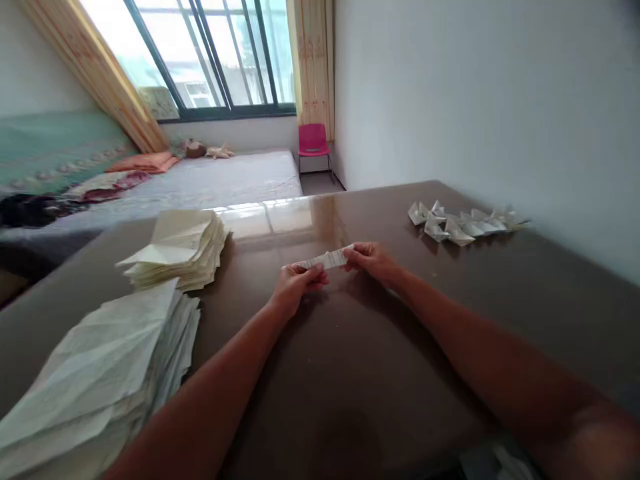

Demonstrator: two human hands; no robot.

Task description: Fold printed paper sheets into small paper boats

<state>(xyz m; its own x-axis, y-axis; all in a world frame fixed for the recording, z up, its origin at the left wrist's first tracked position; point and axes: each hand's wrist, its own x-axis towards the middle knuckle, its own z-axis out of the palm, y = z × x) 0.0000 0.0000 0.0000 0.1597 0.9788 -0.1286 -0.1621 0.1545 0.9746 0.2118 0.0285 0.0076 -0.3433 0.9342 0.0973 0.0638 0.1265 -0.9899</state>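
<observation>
The person's bare forearms come nearest the camera, the right forearm (490, 350) slanting in from the lower right corner and the left forearm (205, 400) from the bottom edge. Between their far ends, the left hand (295, 285) and right hand (370, 259) hold a narrow folded paper strip (335, 259), each pinching one end between thumb and fingers. The strip sits above the middle of the glossy brown table (340, 387), slightly tilted, with lines of print on it.

Beside the left forearm lies a stack of whitish sheets (105, 360), its edges uneven; just beyond is a stack of cream sheets (175, 250). On the far right of the table, near the white wall (475, 93), a cluster of small folded paper shapes (457, 232) stands, several with pointed tips. Past the table are a bed (240, 173), a pink chair (313, 141) and a window (215, 80).
</observation>
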